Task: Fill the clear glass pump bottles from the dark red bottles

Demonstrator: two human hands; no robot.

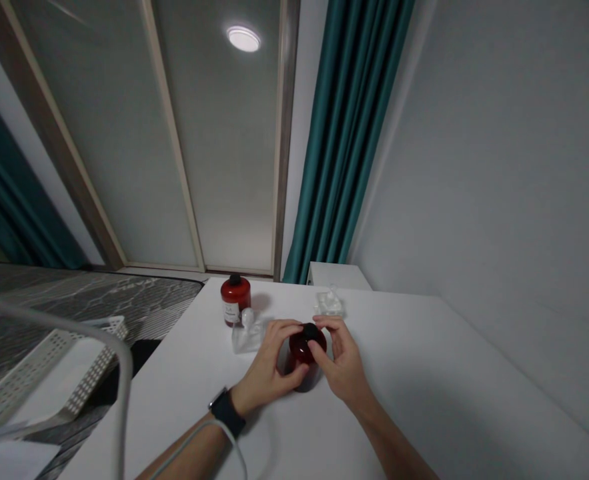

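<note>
A dark red bottle with a black cap stands on the white table in front of me. My left hand is wrapped round the bottle's left side, thumb low on its front. At the top, my right hand has its thumb and fingers closed about the black cap. Left and farther back stands a second red bottle, with a white label and a black top. Beside it, a clear plastic bag lies with a whitish rounded piece at its upper edge.
Another crumpled clear plastic piece lies behind my right hand on the white table. A white perforated basket is at the left, below table height. A grey curved tube crosses the left foreground. A pale cable runs over my left wrist.
</note>
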